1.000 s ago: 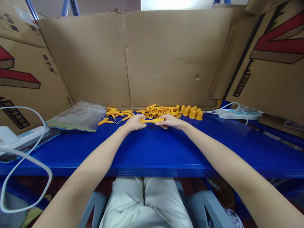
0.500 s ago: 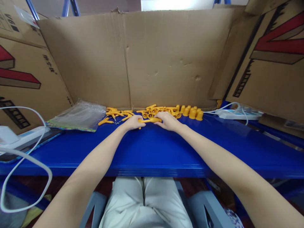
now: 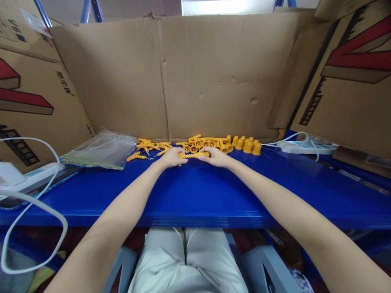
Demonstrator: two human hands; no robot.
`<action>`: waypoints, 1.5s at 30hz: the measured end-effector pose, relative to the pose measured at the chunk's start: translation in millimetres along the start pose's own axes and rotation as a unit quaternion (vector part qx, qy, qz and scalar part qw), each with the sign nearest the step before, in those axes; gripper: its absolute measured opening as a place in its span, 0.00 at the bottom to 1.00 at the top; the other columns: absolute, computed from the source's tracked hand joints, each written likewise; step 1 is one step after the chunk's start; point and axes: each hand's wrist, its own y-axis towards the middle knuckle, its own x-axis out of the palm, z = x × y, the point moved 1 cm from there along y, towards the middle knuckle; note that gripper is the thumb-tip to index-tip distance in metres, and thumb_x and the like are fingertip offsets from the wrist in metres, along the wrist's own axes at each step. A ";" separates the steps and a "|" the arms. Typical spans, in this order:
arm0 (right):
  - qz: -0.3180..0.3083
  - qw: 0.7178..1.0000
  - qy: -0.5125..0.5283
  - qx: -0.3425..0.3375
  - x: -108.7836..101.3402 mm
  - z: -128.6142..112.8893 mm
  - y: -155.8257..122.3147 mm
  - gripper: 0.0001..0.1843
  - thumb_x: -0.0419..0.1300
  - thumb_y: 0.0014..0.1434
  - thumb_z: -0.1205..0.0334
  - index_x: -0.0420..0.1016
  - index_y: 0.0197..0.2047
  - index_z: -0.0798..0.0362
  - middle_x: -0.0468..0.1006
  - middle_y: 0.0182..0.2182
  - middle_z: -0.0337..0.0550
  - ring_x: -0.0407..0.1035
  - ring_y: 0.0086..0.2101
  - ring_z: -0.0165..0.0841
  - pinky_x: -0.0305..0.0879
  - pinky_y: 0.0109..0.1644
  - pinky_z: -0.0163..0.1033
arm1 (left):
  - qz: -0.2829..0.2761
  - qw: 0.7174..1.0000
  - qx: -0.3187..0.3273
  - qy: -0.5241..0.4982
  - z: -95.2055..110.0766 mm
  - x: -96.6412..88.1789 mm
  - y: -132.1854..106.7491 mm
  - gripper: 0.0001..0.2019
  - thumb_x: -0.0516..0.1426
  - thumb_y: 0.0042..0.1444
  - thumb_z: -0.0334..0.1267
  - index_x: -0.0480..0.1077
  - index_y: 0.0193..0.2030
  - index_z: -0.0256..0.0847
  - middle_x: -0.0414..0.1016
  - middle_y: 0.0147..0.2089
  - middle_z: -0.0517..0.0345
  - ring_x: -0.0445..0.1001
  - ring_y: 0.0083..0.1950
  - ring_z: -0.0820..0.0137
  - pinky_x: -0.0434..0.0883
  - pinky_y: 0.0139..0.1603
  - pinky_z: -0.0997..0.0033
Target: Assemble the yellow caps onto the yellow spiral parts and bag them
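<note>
Between my two hands a yellow plastic piece with a ridged shaft (image 3: 192,155) lies crosswise, just above the blue table. My left hand (image 3: 173,157) is closed on its left end, where a short yellow stub pokes out below the fingers. With thumb and fingers, my right hand (image 3: 214,157) pinches the right end, which looks thicker and smooth. Behind the hands lie several yellow cup-shaped pieces (image 3: 206,143), open ends facing me. Yellow branched pieces (image 3: 146,143) with small chains are piled left of my left hand. My fingers hide both ends of the held piece in part.
Upright yellow cups (image 3: 248,145) stand to the right. A clear plastic bag (image 3: 100,148) lies at the left. White power strips (image 3: 308,147) and a white cable (image 3: 58,205) sit at the sides. Cardboard walls (image 3: 220,77) enclose the back of the blue table (image 3: 195,191).
My right hand has turned slightly and shifted a little right, showing more of the held piece and the cups behind. The left hand keeps its grip almost in place.
</note>
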 end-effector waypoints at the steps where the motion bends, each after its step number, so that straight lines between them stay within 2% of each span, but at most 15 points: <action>1: 0.011 1.000 -0.003 -0.011 0.1 1.0 0.2 0.15 0.58 0.56 0.55 0.71 0.43 0.56 0.76 0.40 0.48 0.70 0.39 0.36 0.64 0.44 0.41 | -0.004 1.000 -0.005 -0.003 0.2 -0.1 -0.2 0.09 0.59 0.40 0.41 0.62 0.24 0.41 0.59 0.18 0.69 0.60 0.22 0.75 0.54 0.26 0.74; 4: 0.043 0.996 -0.044 -0.059 -1.2 0.9 0.5 0.17 0.62 0.52 0.57 0.69 0.44 0.55 0.75 0.42 0.50 0.69 0.42 0.38 0.63 0.47 0.43 | -0.022 0.999 -0.024 -0.029 1.0 -0.5 -1.3 0.10 0.58 0.40 0.42 0.62 0.24 0.41 0.59 0.17 0.68 0.60 0.21 0.75 0.54 0.25 0.75; 6: 0.042 0.992 -0.075 -0.087 -2.8 -1.7 0.2 0.15 0.62 0.52 0.58 0.70 0.42 0.55 0.75 0.41 0.50 0.69 0.42 0.38 0.63 0.46 0.44 | -0.030 0.998 -0.029 -0.048 1.5 -0.8 -1.9 0.10 0.58 0.40 0.42 0.61 0.24 0.41 0.60 0.17 0.68 0.60 0.21 0.76 0.54 0.25 0.75; 9: 0.039 0.993 -0.072 -0.087 -4.6 -6.3 -0.4 0.12 0.60 0.54 0.57 0.71 0.40 0.55 0.76 0.37 0.49 0.69 0.39 0.37 0.63 0.44 0.42 | -0.024 0.998 -0.018 -0.046 1.9 -1.2 -2.0 0.10 0.58 0.40 0.42 0.61 0.24 0.41 0.59 0.17 0.69 0.59 0.21 0.76 0.55 0.26 0.74; 14: 0.008 0.996 0.068 0.056 -3.2 -8.3 0.4 0.16 0.59 0.54 0.50 0.73 0.34 0.57 0.73 0.25 0.41 0.67 0.27 0.31 0.61 0.32 0.37 | 0.015 0.999 0.023 0.017 2.4 -1.5 -0.6 0.10 0.59 0.40 0.42 0.63 0.26 0.41 0.60 0.19 0.68 0.60 0.23 0.75 0.56 0.28 0.74; 16: -0.019 0.981 0.154 0.118 -1.4 -8.8 0.9 0.17 0.59 0.53 0.49 0.73 0.31 0.57 0.72 0.22 0.39 0.64 0.24 0.28 0.59 0.29 0.35 | 0.021 0.999 0.030 0.038 2.5 -1.5 -0.3 0.10 0.59 0.40 0.42 0.64 0.27 0.41 0.61 0.19 0.67 0.62 0.24 0.73 0.56 0.29 0.73; 20: -0.048 0.930 0.293 0.215 1.4 -11.6 1.4 0.15 0.62 0.51 0.51 0.70 0.25 0.56 0.70 0.21 0.38 0.61 0.21 0.25 0.57 0.25 0.33 | 0.016 0.997 0.029 0.066 3.3 -1.8 -0.5 0.09 0.59 0.40 0.41 0.67 0.28 0.41 0.64 0.20 0.65 0.64 0.26 0.72 0.57 0.30 0.73; 24: -0.065 0.901 0.346 0.253 2.6 -12.0 0.6 0.14 0.62 0.51 0.53 0.69 0.26 0.55 0.70 0.22 0.39 0.62 0.22 0.25 0.57 0.24 0.32 | 0.014 0.996 0.030 0.078 5.0 -2.2 -0.8 0.09 0.59 0.40 0.41 0.68 0.29 0.41 0.66 0.21 0.64 0.65 0.27 0.70 0.57 0.30 0.73; 27: -0.056 0.921 0.315 0.222 3.1 -6.3 -0.1 0.14 0.64 0.49 0.53 0.69 0.33 0.54 0.72 0.26 0.40 0.65 0.25 0.27 0.61 0.27 0.33 | 0.011 0.996 0.029 0.081 3.9 -1.6 -0.3 0.09 0.58 0.41 0.41 0.68 0.30 0.41 0.66 0.21 0.64 0.65 0.27 0.70 0.57 0.30 0.73; 31: 0.004 0.986 0.143 0.089 0.9 1.6 -0.2 0.19 0.68 0.43 0.57 0.69 0.37 0.54 0.75 0.35 0.43 0.69 0.34 0.32 0.65 0.38 0.38 | 0.011 0.997 0.020 0.071 -1.9 -0.1 1.4 0.09 0.58 0.40 0.41 0.67 0.28 0.41 0.65 0.21 0.64 0.64 0.26 0.71 0.56 0.30 0.73; 33: 0.027 0.998 0.057 0.019 -1.4 1.0 -0.5 0.16 0.66 0.45 0.57 0.70 0.36 0.55 0.75 0.37 0.45 0.69 0.38 0.35 0.64 0.42 0.41 | 0.011 0.998 0.018 0.062 -4.7 0.6 2.2 0.09 0.58 0.40 0.41 0.67 0.28 0.41 0.64 0.21 0.64 0.64 0.26 0.71 0.56 0.29 0.73; 35: 0.032 0.999 0.016 -0.013 -3.3 -1.7 -1.1 0.14 0.64 0.48 0.57 0.71 0.37 0.56 0.76 0.36 0.45 0.69 0.38 0.36 0.63 0.43 0.42 | 0.014 0.998 0.019 0.060 -5.8 0.9 2.4 0.09 0.58 0.40 0.42 0.66 0.28 0.41 0.65 0.21 0.64 0.64 0.26 0.71 0.56 0.29 0.73; 37: 0.018 0.999 0.029 0.006 -3.7 -3.9 -1.6 0.14 0.63 0.49 0.55 0.72 0.37 0.56 0.76 0.33 0.45 0.70 0.34 0.34 0.64 0.40 0.41 | 0.018 0.998 0.022 0.064 -5.0 0.8 2.2 0.09 0.58 0.40 0.42 0.66 0.28 0.42 0.65 0.22 0.64 0.64 0.27 0.71 0.57 0.30 0.73; 42: -0.051 0.975 0.174 0.130 2.7 0.4 -1.9 0.15 0.60 0.53 0.52 0.71 0.36 0.57 0.75 0.27 0.42 0.68 0.25 0.28 0.65 0.30 0.36 | 0.015 0.997 0.023 0.078 0.3 0.5 0.7 0.08 0.58 0.40 0.41 0.66 0.28 0.42 0.65 0.21 0.64 0.64 0.26 0.71 0.56 0.29 0.73; 45: -0.054 0.979 0.148 0.128 5.2 4.1 -2.0 0.16 0.62 0.52 0.53 0.71 0.39 0.57 0.76 0.28 0.43 0.69 0.26 0.30 0.66 0.31 0.36 | 0.007 0.997 0.011 0.074 0.7 0.7 0.5 0.08 0.59 0.39 0.39 0.66 0.27 0.42 0.63 0.19 0.66 0.62 0.24 0.73 0.56 0.28 0.73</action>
